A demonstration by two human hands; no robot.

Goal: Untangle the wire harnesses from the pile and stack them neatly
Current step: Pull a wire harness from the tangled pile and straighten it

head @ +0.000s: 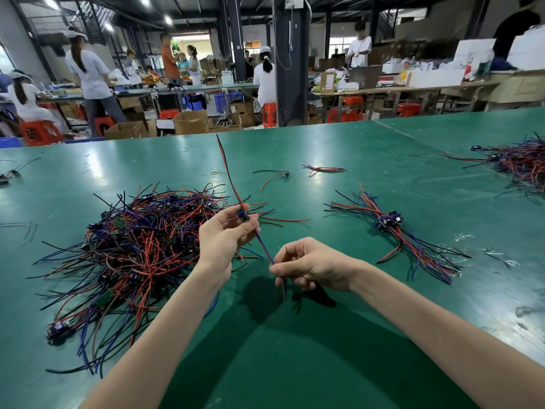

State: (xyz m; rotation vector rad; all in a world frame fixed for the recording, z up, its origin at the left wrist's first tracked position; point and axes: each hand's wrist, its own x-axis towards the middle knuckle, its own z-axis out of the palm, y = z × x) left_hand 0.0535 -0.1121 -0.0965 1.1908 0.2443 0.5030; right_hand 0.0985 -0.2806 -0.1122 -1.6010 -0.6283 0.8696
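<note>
The left hand (224, 234) holds one wire harness (263, 245) up over the green table (324, 349). Its thumb and fingertips pinch the small blue block in the middle of the harness. The right hand (309, 267) is nearer and lower. Its thumb and first finger pinch the near wires, and the other fingers are curled in. The far wires, red and black, stick up and away past the left hand.

The big tangled pile (132, 246) of red, blue and black wires lies on the left, just beside the left hand. Some of its wires poke out under that hand. The neat stack (392, 228) lies on the right, well apart from the hands.

Farther off lie a single loose harness (274, 176), a small bunch of wires (323, 169) and a rubber band (214, 173). Another pile (519, 163) sits at the far right. Behind the table are people, red stools (41, 131) and cardboard boxes (191, 122).
</note>
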